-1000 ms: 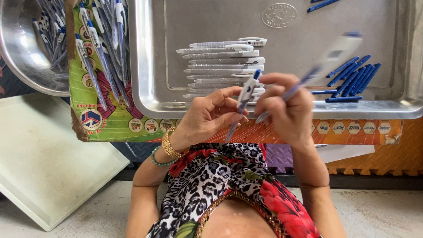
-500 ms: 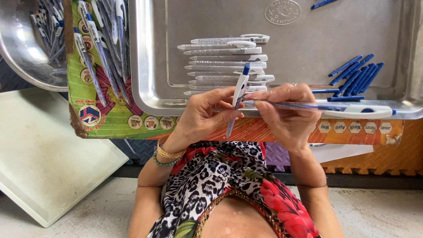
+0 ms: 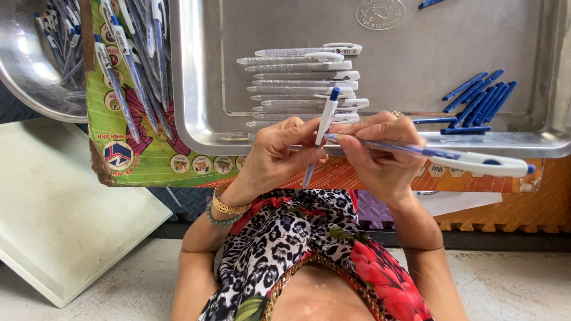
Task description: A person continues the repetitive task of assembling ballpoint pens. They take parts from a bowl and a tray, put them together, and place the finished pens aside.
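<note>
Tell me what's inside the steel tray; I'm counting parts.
The steel tray holds a row of white pen barrels and a pile of blue refills. Hands cover the front edge, so nearer pieces may be hidden.

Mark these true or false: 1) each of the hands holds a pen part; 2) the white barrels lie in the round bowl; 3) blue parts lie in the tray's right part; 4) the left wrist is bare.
1) True: the left hand holds a white pen, and the right hand holds a blue-and-white pen.
2) False: the white barrels lie in the flat steel tray.
3) True: the blue parts lie there.
4) False: it wears bangles.
</note>
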